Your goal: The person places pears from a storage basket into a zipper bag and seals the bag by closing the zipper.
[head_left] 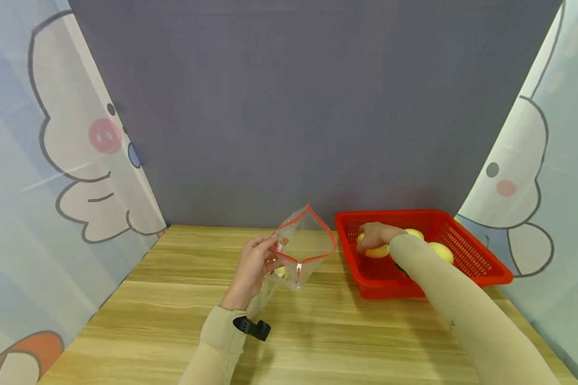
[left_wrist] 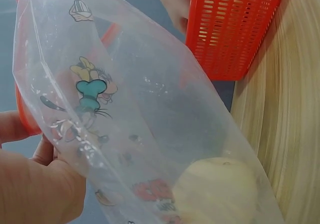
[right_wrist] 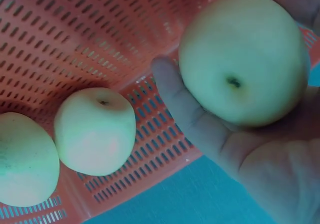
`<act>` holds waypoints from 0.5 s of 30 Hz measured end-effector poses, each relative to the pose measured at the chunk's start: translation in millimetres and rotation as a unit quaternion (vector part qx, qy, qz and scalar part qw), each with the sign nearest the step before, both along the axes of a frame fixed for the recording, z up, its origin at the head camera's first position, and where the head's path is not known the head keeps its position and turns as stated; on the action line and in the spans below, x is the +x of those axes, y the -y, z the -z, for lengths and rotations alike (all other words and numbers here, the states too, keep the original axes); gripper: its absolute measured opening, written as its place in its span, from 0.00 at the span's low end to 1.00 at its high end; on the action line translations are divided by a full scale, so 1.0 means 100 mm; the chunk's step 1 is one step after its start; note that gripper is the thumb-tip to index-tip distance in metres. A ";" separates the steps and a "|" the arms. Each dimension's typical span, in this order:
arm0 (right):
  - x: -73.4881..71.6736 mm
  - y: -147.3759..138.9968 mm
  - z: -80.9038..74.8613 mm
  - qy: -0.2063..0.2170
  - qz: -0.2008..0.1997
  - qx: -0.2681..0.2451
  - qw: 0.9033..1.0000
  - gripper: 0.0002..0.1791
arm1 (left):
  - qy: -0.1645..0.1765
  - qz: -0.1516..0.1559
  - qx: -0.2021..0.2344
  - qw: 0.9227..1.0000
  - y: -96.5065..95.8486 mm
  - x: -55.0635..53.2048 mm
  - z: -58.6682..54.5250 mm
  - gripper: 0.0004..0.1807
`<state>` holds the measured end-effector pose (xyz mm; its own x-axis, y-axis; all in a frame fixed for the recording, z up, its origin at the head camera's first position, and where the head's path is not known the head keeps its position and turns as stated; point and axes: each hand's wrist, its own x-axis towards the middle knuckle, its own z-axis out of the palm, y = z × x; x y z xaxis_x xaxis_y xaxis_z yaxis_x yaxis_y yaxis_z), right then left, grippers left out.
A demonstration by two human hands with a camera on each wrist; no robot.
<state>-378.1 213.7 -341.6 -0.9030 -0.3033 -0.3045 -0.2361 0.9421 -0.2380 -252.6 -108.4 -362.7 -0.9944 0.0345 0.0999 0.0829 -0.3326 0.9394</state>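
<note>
My left hand (head_left: 251, 264) pinches the rim of a clear zip bag (head_left: 313, 246) with a red seal, its mouth spread wide. Cartoon figures are printed on the bag's side in the left wrist view, and a yellow apple (left_wrist: 215, 191) lies low inside it. Over at the red basket (head_left: 390, 291), my right hand (head_left: 379, 235) grips another yellow apple (right_wrist: 245, 59), fingers and thumb curled round its sides. Two more apples, one nearer (right_wrist: 95, 131) and one at the left edge (right_wrist: 27, 159), rest in the basket.
A wooden table (head_left: 173, 310) carries the bag and the basket. Behind it stands a grey panel (head_left: 279, 117), with cartoon-printed curtains (head_left: 24, 160) on both sides. A black band (head_left: 251, 327) is worn on the left wrist.
</note>
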 end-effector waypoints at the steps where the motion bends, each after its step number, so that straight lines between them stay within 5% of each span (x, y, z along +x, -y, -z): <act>1: 0.00 -0.01 -0.02 -0.001 0.002 -0.003 1.000 0.43 | -0.001 0.000 -0.001 1.000 0.00 0.00 0.00 0.12; 7: 0.00 -0.02 -0.15 -0.009 0.017 -0.028 0.999 0.46 | 0.000 0.000 -0.002 1.000 0.01 0.00 -0.02 0.12; 15: 0.05 0.00 -0.29 -0.049 0.021 -0.058 0.997 0.35 | -0.001 0.001 -0.004 1.000 0.02 0.03 -0.03 0.12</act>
